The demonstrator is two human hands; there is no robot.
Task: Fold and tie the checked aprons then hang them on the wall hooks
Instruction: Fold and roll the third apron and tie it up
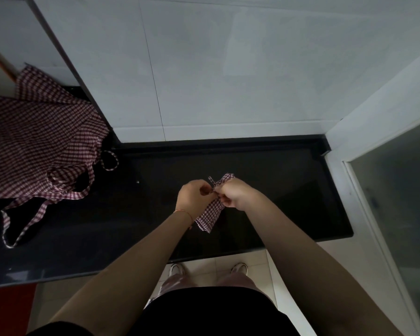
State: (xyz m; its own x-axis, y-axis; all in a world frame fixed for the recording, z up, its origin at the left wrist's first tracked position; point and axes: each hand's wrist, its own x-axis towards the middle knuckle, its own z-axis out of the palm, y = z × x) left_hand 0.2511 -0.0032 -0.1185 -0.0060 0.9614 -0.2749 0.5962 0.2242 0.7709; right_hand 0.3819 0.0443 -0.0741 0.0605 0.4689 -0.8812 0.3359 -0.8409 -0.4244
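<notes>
Hands [194, 197] [233, 194] pinching folded checked apron [210, 213], no legible writing

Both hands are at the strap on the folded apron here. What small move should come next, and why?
Probably pull the strap ends apart to cinch the knot. The left hand and right hand both pinch the strap at the middle of the folded apron, held above the black counter; whether the knot is tight cannot be told.

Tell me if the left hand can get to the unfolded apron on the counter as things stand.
Probably yes, but not right away. The left hand is pinching the strap of the folded apron together with the right hand. The unfolded apron lies to its left on the black counter, with only bare counter between.
</notes>
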